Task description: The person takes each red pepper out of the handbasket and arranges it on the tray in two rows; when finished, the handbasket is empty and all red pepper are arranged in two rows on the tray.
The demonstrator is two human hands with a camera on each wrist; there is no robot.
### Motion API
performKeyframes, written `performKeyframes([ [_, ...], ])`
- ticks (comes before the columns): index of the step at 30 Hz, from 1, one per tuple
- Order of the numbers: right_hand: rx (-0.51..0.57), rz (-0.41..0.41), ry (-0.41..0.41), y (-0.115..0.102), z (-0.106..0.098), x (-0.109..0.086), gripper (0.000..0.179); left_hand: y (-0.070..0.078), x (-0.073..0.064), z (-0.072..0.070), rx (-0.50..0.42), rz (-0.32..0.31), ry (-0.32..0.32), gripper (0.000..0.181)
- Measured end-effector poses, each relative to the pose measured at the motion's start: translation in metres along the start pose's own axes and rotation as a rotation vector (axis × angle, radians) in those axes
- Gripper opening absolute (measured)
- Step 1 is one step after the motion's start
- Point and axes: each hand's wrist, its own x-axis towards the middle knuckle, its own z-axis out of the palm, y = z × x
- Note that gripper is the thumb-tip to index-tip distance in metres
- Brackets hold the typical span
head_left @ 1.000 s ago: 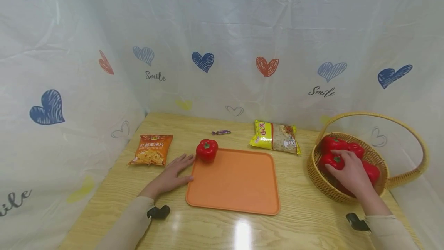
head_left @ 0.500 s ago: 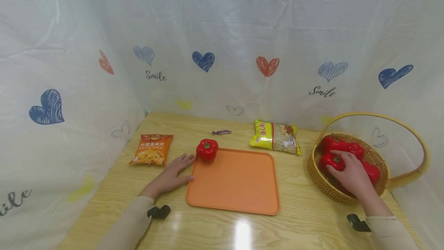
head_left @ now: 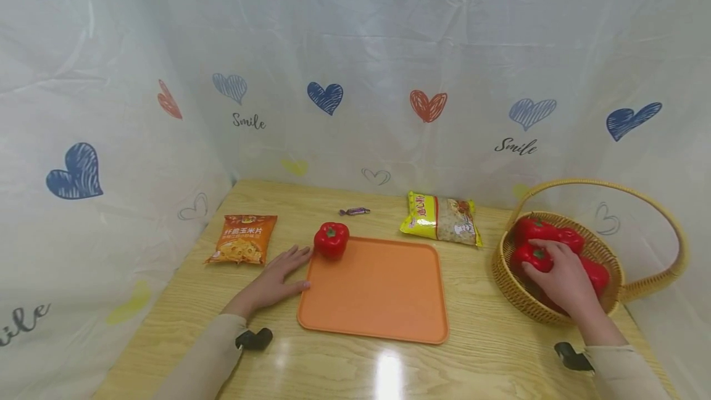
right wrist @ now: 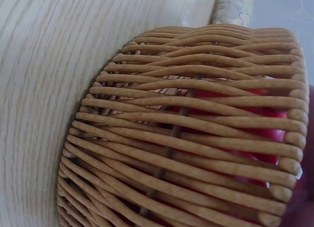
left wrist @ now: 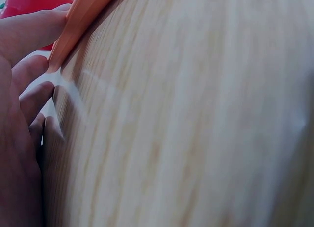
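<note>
A red bell pepper (head_left: pixel 530 257) sits in a wicker basket (head_left: pixel 510 292) under the person's right grip (head_left: pixel 561 273), thumb and fingers curved around its top. Only the head view shows that hold; the right wrist camera meets the basket's woven wall, with patches of red behind the gaps. Three more red peppers (head_left: pixel 595 275) crowd the basket, two beyond the right grip and one beside it on the right.

Well to the left, the left grip (head_left: pixel 272 281) lies palm down with its fingers extended, grasping nothing, at the near-side edge of an orange tray (head_left: pixel 383 292). The left wrist view, from low down, shows a digit against the tray's rim. Just ahead and right of those fingertips, a single pepper (head_left: pixel 331 241) stands at the tray's far left corner. An orange snack bag (head_left: pixel 244 239) lies ahead and left of the left grip. Farther off between the two grips, a wrapped candy (head_left: pixel 354 211) and a yellow pasta bag (head_left: pixel 442 219) rest on the wood-grain counter (head_left: pixel 311 363), before a heart-printed sheet (head_left: pixel 378 48).
</note>
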Motion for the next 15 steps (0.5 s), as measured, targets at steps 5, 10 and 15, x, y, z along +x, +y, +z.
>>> performKeyframes([
  [5, 0.004, 0.016, 0.005, -0.002, -0.003, 0.001, 0.056, -0.001, 0.0, 0.001, -0.001, -0.004, -0.001, 0.075],
  [10, -0.002, 0.018, 0.019, -0.005, -0.007, 0.002, 0.055, -0.002, 0.001, 0.002, -0.011, -0.008, -0.001, 0.074],
  [15, -0.003, 0.007, 0.053, -0.012, -0.013, 0.002, 0.053, -0.002, 0.001, 0.001, -0.006, -0.004, 0.001, 0.074],
])
